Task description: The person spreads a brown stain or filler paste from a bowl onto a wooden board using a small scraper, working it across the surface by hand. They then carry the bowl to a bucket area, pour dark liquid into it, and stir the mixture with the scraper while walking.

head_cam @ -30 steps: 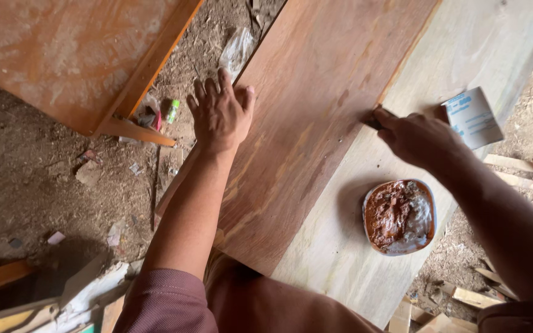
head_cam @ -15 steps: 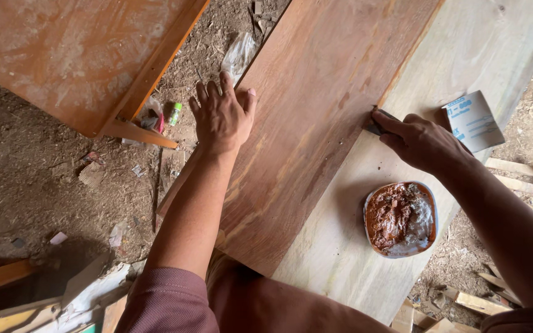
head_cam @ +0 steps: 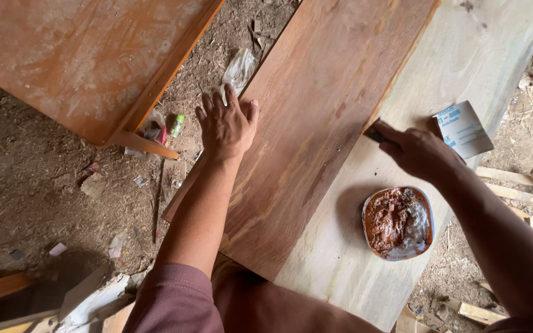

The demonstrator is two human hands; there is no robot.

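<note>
Your left hand (head_cam: 226, 123) lies flat with its fingers spread on the left edge of the reddish-brown board (head_cam: 322, 123), palm down on the wood. That board rests at a slant on a wider pale plywood sheet (head_cam: 464, 55), covering the sheet's left part and leaving its right part bare.

Your right hand (head_cam: 417, 151) is closed around a small dark scraper (head_cam: 374, 132), fingers curled over it, and the tool's tip meets the right edge of the reddish-brown board where it steps down to the pale sheet.

Just below that hand, on the bare pale sheet near its right edge, sits a round dish of brown paste (head_cam: 398, 222), lined with clear plastic. A folded piece of sandpaper (head_cam: 464, 129) lies at the sheet's right edge, just beyond your right hand.

To the left, an orange-brown panel (head_cam: 81, 55) stands over the dirt floor (head_cam: 32, 185), well apart from your left hand.
</note>
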